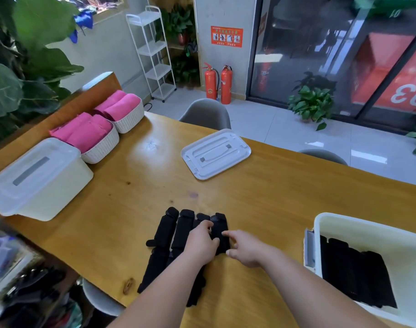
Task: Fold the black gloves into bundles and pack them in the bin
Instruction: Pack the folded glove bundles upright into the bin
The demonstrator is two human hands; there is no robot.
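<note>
A pair of black gloves [171, 235] lies flat on the wooden table [285, 185], fingers pointing away from me. My left hand [201, 245] rests on the gloves' palm area, its fingers curled down onto the fabric near the glove fingers. My right hand [244, 249] sits just right of it, index finger touching the rightmost glove finger, the other fingers loosely bent. A cream bin [320, 223] at the right edge holds several folded black glove bundles [358, 273].
The bin's white lid [215, 153] lies at the table's middle back. At the left stand a lidded white box [36, 181] and two white baskets [102, 150] of pink cloth. Grey chairs [205, 113] stand beyond the table's far edge.
</note>
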